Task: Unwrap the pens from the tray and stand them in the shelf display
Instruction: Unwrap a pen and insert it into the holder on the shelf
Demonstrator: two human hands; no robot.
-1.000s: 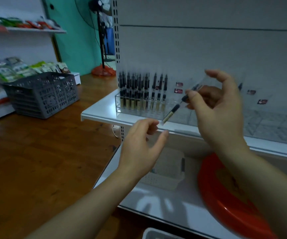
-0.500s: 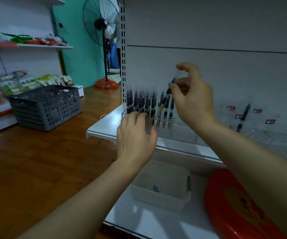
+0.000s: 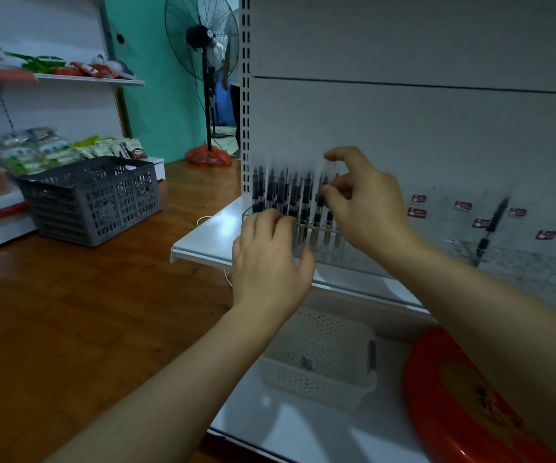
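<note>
Head view: the clear display rack (image 3: 316,248) on the white shelf (image 3: 210,235) holds roughly nine upright pens, blurred. At the rack's right end the right hand (image 3: 366,208) pinches one pen (image 3: 320,198) upright. The left hand (image 3: 270,259), fingers relaxed, touches the rack's front. Below the rack sits one white tray (image 3: 320,389); right of it, one loose pen (image 3: 490,228).

The left hand (image 3: 270,255) hides the display's (image 3: 320,243) front; pen tops (image 3: 281,168) are blurred.

Single head-worn view looked forward and down, close on the white metal shelf (image 3: 210,235); its far right edge seemed blurred.
</note>
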